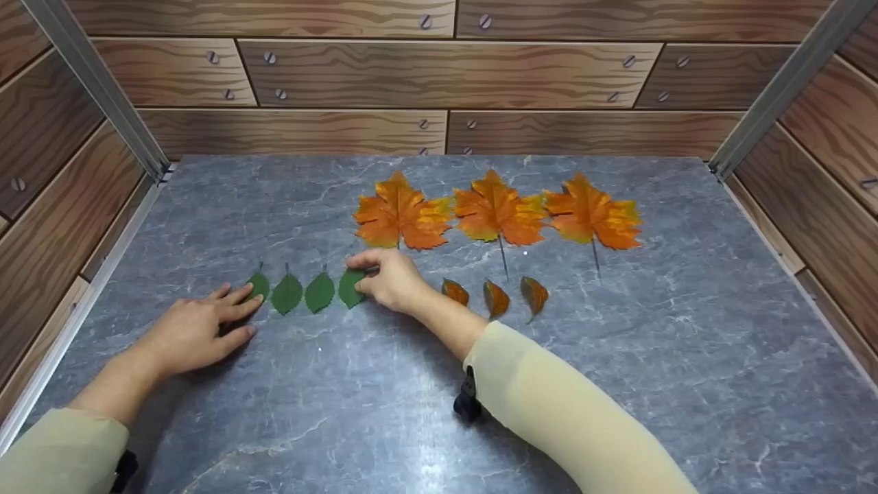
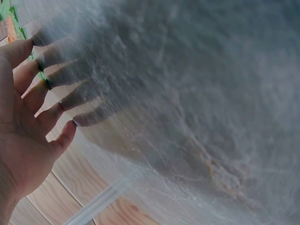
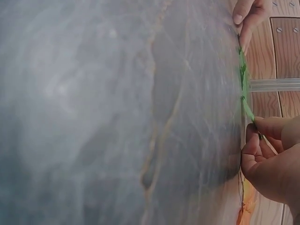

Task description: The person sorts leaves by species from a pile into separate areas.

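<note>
Several green leaves lie in a row on the left half of the grey marbled table, stems pointing away. My left hand rests with spread, fairly straight fingers on the leftmost green leaf, covering part of it. Between the hands lie two more, a green leaf and another green leaf. At the right end of the row, my right hand pinches a green leaf by its right edge between thumb and fingers. The right wrist view shows this right hand gripping the leaf edge-on.
Three orange maple leaves, the left, middle and right, lie side by side at the back. Three small brown-orange leaves lie right of my right hand. Wood-patterned walls and metal posts bound the table.
</note>
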A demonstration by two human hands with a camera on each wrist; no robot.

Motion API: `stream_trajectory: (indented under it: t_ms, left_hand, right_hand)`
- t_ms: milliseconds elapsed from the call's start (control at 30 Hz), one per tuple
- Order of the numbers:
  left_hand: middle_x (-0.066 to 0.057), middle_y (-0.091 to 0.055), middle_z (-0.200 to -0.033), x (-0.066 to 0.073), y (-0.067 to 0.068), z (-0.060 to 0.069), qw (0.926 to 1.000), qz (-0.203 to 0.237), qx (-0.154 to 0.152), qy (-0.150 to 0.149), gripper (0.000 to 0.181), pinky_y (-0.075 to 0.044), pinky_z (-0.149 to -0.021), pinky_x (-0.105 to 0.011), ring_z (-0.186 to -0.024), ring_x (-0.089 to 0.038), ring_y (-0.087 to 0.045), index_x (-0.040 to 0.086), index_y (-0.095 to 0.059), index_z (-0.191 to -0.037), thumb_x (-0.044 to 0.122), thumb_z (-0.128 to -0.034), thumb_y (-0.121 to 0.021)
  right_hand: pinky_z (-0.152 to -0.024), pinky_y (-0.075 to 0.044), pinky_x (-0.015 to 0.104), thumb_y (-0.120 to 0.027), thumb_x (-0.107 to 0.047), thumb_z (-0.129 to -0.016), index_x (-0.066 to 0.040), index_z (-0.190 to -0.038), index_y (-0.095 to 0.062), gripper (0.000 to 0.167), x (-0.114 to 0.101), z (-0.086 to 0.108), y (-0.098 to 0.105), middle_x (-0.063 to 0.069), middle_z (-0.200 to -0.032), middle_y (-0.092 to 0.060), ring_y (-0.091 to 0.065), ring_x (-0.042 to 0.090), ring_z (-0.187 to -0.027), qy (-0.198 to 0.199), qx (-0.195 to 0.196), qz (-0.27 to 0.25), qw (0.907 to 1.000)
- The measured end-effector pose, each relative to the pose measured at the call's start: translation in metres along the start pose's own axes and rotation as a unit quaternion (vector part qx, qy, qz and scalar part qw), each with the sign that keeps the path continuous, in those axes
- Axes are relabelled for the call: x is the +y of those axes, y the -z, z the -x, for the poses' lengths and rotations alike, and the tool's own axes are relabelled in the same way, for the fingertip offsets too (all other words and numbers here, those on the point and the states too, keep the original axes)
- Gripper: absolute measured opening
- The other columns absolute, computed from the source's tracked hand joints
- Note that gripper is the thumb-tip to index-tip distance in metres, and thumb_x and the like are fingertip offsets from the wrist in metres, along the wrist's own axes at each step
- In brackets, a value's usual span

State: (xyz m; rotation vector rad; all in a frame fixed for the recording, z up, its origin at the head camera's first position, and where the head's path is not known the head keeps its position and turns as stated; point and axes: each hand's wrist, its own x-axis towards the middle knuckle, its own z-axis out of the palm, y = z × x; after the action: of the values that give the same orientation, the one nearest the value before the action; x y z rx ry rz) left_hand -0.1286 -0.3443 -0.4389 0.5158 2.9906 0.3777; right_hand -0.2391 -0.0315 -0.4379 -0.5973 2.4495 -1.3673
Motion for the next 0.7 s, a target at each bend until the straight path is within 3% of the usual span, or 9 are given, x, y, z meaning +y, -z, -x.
stream_trajectory:
  t_ms: [400, 567, 700]
  left_hand:
    - [-0.017, -0.046, -0.162, 0.001, 0.000, -0.001, 1.0000, -0.002, -0.002, 0.001, 0.056, -0.034, -0.107, -0.079, -0.146, -0.052, -0.041, 0.011, -0.056, -0.155, 0.038, -0.1057, -0.064]
    - [-0.017, -0.046, -0.161, 0.001, 0.000, -0.001, 1.0000, -0.002, 0.000, -0.001, 0.056, -0.034, -0.106, -0.080, -0.146, -0.053, -0.041, 0.011, -0.057, -0.154, 0.038, -0.1057, -0.064]
    - [-0.017, -0.047, -0.161, 0.001, 0.000, -0.001, 1.0000, 0.001, 0.002, -0.002, 0.056, -0.035, -0.105, -0.081, -0.145, -0.053, -0.042, 0.011, -0.058, -0.154, 0.038, -0.1055, -0.065]
  right_hand:
    - [-0.101, -0.054, 0.031, -0.075, -0.001, -0.098, -0.008, -0.134, -0.074, 0.037, -0.008, 0.009, 0.008, 0.007, -0.133, -0.073, -0.066, 0.024, -0.124, -0.013, -0.006, 0.019, 0.9997]
    - [-0.102, -0.055, 0.032, -0.074, -0.003, -0.099, -0.011, -0.137, -0.073, 0.038, -0.018, 0.022, 0.015, 0.006, -0.137, -0.071, -0.065, 0.023, -0.128, -0.015, -0.005, 0.012, 0.9998]
    - [-0.101, -0.056, 0.031, -0.075, -0.005, -0.099, -0.011, -0.139, -0.071, 0.041, -0.028, 0.037, 0.026, 0.005, -0.139, -0.070, -0.064, 0.022, -0.130, 0.005, -0.009, 0.004, 0.9999]
